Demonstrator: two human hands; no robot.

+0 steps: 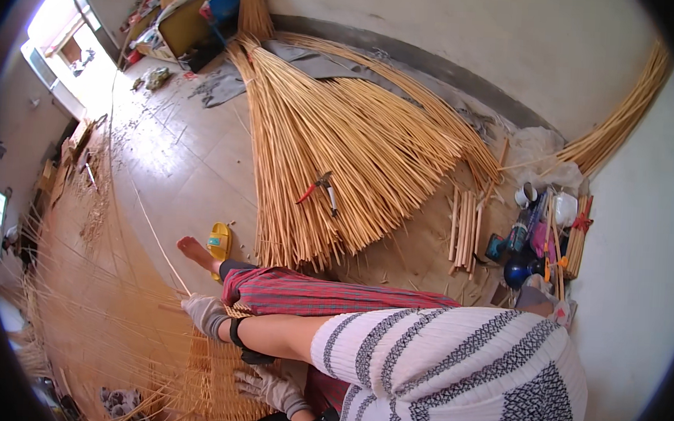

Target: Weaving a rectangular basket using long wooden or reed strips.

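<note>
My right hand (205, 316), in a pale work glove, is closed at the upper edge of a partly woven wicker piece (215, 380). A long thin wicker rod (158, 232) runs from its fingers toward the far left. Below it, my left hand (268, 389), gloved too, lies with fingers spread on the weave. Long loose wicker stakes (77, 287) fan out leftward from the piece. Red plaid cloth (332, 295) covers my leg, and a bare foot (198, 254) sticks out beyond it, beside a yellow slipper (219, 240).
A large fanned bundle of wicker rods (341, 149) lies ahead, with red-handled pruning shears (319, 188) on top. Short cut sticks (467, 232) and a cluster of bottles and tools (528, 238) stand at right. More rods (628, 112) lean on the wall. A doorway (73, 44) is far left.
</note>
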